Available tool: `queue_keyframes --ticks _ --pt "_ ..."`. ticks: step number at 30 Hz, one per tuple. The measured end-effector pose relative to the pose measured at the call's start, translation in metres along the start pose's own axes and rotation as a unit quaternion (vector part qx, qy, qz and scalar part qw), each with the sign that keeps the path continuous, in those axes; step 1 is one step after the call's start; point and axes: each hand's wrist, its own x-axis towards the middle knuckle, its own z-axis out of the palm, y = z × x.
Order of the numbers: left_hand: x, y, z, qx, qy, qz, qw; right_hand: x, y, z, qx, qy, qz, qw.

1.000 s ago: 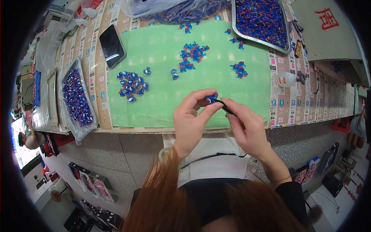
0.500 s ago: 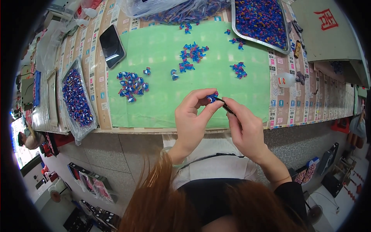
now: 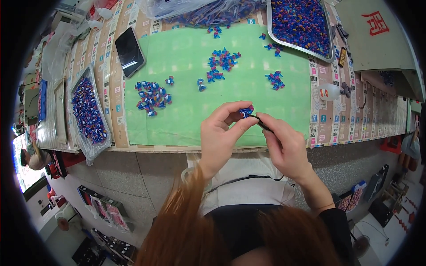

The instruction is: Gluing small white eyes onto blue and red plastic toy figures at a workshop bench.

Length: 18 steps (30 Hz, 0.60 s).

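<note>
Above the near part of the green sheet [image 3: 186, 119], my left hand [image 3: 218, 137] pinches a small blue plastic figure [image 3: 245, 112] with white and red parts between thumb and fingers. My right hand [image 3: 287, 146] is closed around a thin black tool [image 3: 264, 126]; its tip meets the figure, and the exact kind is hard to make out. Left of my hands lies a pile of blue, red and white figures [image 3: 151, 96]. Beyond them are a looser pile of blue and red pieces [image 3: 224, 60], a lone piece [image 3: 201, 85] and a smaller cluster [image 3: 275, 80].
A metal tray [image 3: 329, 57] full of small coloured pieces stands at the far right, beside a big clear bag [image 3: 155, 9]. A phone [image 3: 129, 52] and a plastic-wrapped tray of figures [image 3: 90, 113] lie on the left. A small white bottle [image 3: 329, 91] lies on the right.
Both hands stay together over the sheet. The small figure and the tool's tip have shifted very slightly to the right; the grips look the same.
</note>
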Motion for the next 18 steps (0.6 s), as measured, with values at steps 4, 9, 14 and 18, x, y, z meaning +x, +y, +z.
queue_keyframes --ticks 4,9,14,18 --pt "-0.001 -0.001 0.0009 0.034 0.014 0.03 0.999 -0.0005 -0.003 0.0058 -0.025 0.021 0.003 0.999" --pt "0.001 0.0037 0.0004 -0.01 -0.002 -0.006 1.0 0.0008 0.0049 0.0055 -0.006 0.043 -0.032 0.999" --pt "0.0005 -0.0006 0.0015 0.032 0.011 0.006 0.999 -0.0009 -0.0026 0.0058 -0.021 0.017 0.012 1.0" --pt "-0.0002 0.0001 0.0008 0.017 0.018 0.01 1.0 0.0 -0.0027 0.0065 -0.003 0.021 0.014 1.0"
